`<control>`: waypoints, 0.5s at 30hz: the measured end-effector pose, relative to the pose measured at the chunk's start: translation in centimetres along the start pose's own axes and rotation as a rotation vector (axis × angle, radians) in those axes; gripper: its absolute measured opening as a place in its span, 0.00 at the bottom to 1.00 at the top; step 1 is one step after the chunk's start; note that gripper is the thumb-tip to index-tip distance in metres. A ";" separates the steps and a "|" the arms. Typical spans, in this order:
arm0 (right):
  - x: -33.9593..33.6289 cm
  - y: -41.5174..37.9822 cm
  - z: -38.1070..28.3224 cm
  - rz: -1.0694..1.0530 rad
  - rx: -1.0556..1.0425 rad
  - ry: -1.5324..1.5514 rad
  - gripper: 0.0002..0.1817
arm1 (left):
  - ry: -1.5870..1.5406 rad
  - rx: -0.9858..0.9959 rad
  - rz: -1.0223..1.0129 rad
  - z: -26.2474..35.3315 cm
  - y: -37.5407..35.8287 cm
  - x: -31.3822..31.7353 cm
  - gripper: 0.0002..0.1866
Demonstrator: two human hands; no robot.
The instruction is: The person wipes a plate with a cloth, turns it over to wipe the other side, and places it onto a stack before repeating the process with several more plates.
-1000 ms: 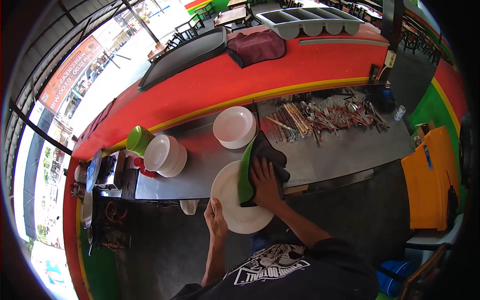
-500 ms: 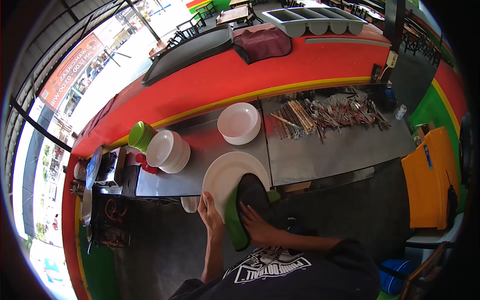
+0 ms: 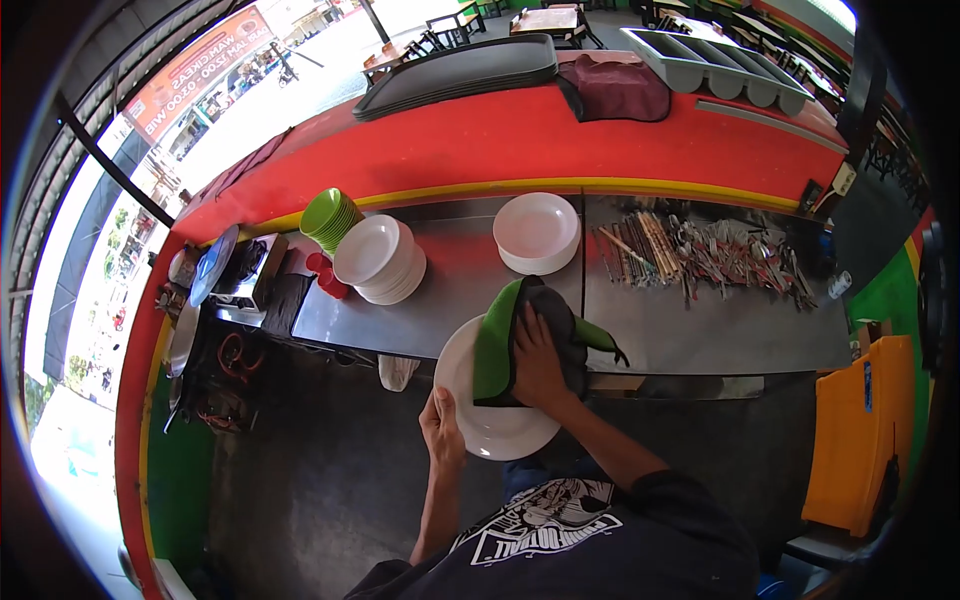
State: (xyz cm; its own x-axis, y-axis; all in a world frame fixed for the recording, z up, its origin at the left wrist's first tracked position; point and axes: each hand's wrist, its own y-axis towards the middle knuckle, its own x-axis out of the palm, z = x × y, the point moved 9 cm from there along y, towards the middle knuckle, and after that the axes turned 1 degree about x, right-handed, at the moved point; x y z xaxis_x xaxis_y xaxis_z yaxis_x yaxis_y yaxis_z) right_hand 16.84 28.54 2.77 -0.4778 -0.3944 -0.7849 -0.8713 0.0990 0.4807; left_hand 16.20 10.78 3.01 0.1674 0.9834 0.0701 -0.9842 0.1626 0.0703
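A white plate (image 3: 510, 435) is held up in front of the counter's near edge. My left hand (image 3: 443, 428) grips its left rim, with the thumb on the upper face. Flat against the upper right part of the plate lies a green and black cloth (image 3: 493, 350). My right hand (image 3: 540, 360) presses on this cloth, fingers stretched over its black side and pointing away from me. The cloth hides the plate's upper right rim. A stack of white bowls or deep plates (image 3: 536, 228) stands on the counter just beyond.
On the steel counter (image 3: 455, 290) are a leaning stack of white plates (image 3: 375, 255), green bowls (image 3: 330, 218), red cups (image 3: 328, 278) and a spread of cutlery (image 3: 735, 260). Behind, a red ledge (image 3: 450, 150) carries black trays (image 3: 460, 75) and a grey cutlery holder (image 3: 720, 70). An orange bin (image 3: 865, 430) stands right.
My right hand and the cloth have moved from the plate's lower right to its upper right. The plate's lower part now shows. The whole view has also shifted.
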 end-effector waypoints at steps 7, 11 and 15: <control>0.3 -3.2 6.3 0.086 0.462 0.774 0.26 | -0.008 0.070 0.059 1.0 0.1 -1.1 0.26; 1.9 -8.1 8.0 0.251 0.495 0.965 0.23 | -0.066 0.079 0.089 0.5 0.7 0.0 0.26; 1.8 -11.2 9.4 0.375 0.565 0.955 0.22 | -0.114 0.023 0.075 -0.6 1.1 1.7 0.25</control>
State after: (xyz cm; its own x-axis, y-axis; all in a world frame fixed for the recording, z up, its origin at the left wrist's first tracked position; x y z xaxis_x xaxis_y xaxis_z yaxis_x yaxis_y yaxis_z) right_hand 24.67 35.29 -7.68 -0.6465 -0.7567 0.0975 -0.7345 0.6519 0.1888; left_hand 15.38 12.70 2.57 0.1000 0.9770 0.1885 -0.9928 0.0856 0.0835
